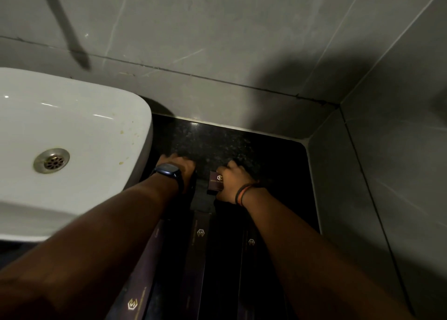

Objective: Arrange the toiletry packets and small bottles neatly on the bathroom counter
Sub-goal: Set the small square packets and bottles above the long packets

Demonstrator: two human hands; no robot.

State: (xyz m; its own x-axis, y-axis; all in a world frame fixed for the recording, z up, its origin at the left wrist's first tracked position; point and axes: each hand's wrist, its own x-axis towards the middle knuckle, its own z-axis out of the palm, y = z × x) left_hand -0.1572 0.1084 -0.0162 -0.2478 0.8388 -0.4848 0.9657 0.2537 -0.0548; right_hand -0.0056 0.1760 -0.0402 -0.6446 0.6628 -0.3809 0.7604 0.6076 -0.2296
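On the black granite counter (217, 143) my right hand (232, 182) is closed over a small dark maroon box (216, 182) with a gold logo. My left hand (180, 168), with a dark watch on the wrist, curls over a dark object (192, 186) beside the sink; what that object is I cannot make out. Nearer to me, long dark maroon packets with gold logos lie side by side, running away from me: one at the left (137, 288), one in the middle (199, 237), one at the right (250, 244). My forearms hide parts of them.
A white ceramic sink (101, 136) with a metal drain (51, 160) stands to the left, close against my left hand. Grey tiled walls close off the counter at the back (217, 54) and on the right (387, 174). The light is dim.
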